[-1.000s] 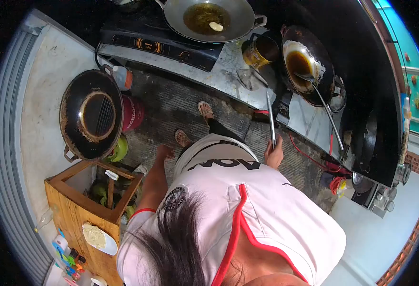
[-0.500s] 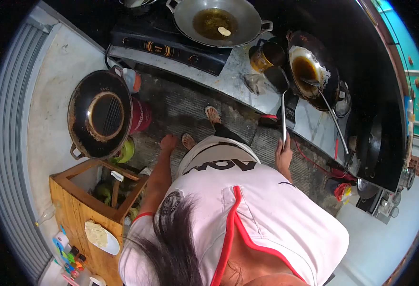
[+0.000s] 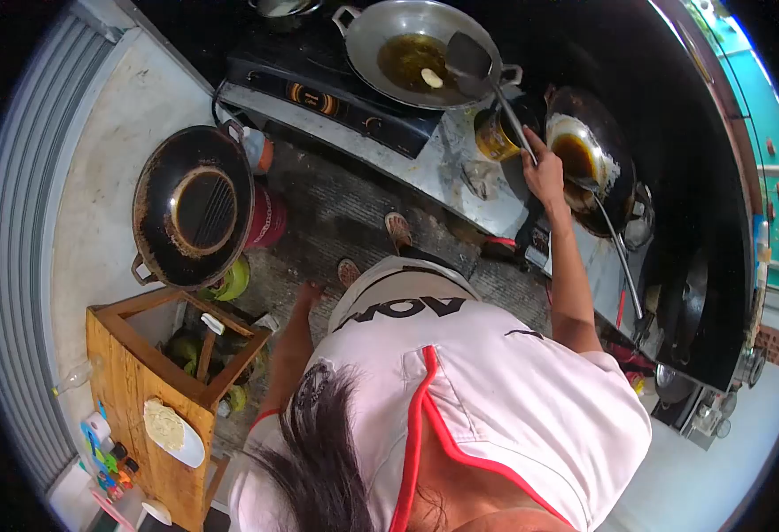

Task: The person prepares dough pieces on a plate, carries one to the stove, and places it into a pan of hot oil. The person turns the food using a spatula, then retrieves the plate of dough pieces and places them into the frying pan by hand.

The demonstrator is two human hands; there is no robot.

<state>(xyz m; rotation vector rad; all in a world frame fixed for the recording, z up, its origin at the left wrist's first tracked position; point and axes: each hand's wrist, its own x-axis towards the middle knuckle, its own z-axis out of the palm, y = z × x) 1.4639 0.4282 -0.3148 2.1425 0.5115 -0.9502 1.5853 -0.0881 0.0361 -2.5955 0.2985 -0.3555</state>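
My right hand is closed around the handle of a long wok spatula. Its dark blade is over the right side of a grey wok on the stove. Oil pools in that wok, with one pale piece of food in it, just left of the blade. Low at my side, apart from any object, hangs my left hand; its fingers are too blurred to read. Below the spatula handle stands a yellow-and-black can.
A second wok with dark oil and a ladle is at the right of the counter. Another large wok is at left, above a wooden cabinet bearing a white dish of pale dough or batter. The stove fronts the counter.
My right hand has risen from my waist up over the counter, bringing the spatula blade from beside the can to the grey wok. My left hand has dropped slightly.
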